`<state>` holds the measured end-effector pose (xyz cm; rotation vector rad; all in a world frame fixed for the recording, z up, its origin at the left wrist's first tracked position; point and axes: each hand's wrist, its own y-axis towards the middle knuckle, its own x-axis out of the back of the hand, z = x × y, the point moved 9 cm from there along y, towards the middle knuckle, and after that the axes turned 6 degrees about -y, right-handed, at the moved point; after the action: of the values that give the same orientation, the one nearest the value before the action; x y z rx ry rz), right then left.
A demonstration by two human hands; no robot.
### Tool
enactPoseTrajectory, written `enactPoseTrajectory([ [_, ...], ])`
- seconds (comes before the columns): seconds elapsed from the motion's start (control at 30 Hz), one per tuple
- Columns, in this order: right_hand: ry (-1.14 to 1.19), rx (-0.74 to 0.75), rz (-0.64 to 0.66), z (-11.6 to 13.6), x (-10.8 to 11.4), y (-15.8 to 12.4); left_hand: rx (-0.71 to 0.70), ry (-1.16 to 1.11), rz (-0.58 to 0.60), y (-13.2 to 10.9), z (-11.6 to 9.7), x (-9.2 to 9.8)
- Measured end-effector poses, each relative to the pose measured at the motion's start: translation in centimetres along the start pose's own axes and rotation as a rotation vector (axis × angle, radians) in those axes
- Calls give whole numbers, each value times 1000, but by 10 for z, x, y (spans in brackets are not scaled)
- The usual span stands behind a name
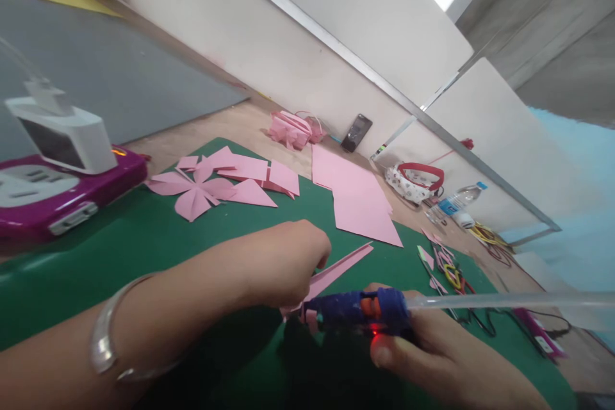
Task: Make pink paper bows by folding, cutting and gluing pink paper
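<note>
My right hand (pixel 446 349) is wrapped round a dark blue hot glue gun (pixel 346 309), and a small red light glows on its side. Out of the gun's back end a long, clear glue stick (pixel 509 300) runs to the right. My left hand (pixel 291 259), with a silver bangle on the wrist, is closed on a folded pink paper strip (pixel 340 270). Its fingertips are mostly hidden behind the hand. The gun's nozzle is close to the left fingers, at the paper's lower end; whether it touches cannot be made out.
Pink paper petals (pixel 196 189) and pink sheets (pixel 360 195) lie on the green mat (pixel 230 359). At left sits a purple power strip (pixel 96 195) with a white charger (pixel 65 134). Scissors (pixel 451 275), a phone (pixel 356 132) and a water bottle (pixel 456 203) are farther off.
</note>
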<state>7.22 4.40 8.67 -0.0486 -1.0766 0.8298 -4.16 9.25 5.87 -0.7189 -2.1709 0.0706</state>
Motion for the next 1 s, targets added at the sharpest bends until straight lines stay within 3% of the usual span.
enactPoseTrajectory([
  [0.4, -238, -221, -250, -63, 41, -12, -52, 63, -29, -3, -5, 5],
  [0.57, -297, -307, -311, -77, 54, -15, -59, 70, -29, 1, -3, 3],
  [0.67, -260, -275, -287, -70, 51, -12, -46, 64, -19, 2, -2, 1],
  [0.87, -165, -129, -82, -36, 24, -2, -59, 12, -15, 1, -2, 0],
  [1.0, -154, -58, -27, -15, 15, 5, -64, -16, -14, 2, -1, -1],
])
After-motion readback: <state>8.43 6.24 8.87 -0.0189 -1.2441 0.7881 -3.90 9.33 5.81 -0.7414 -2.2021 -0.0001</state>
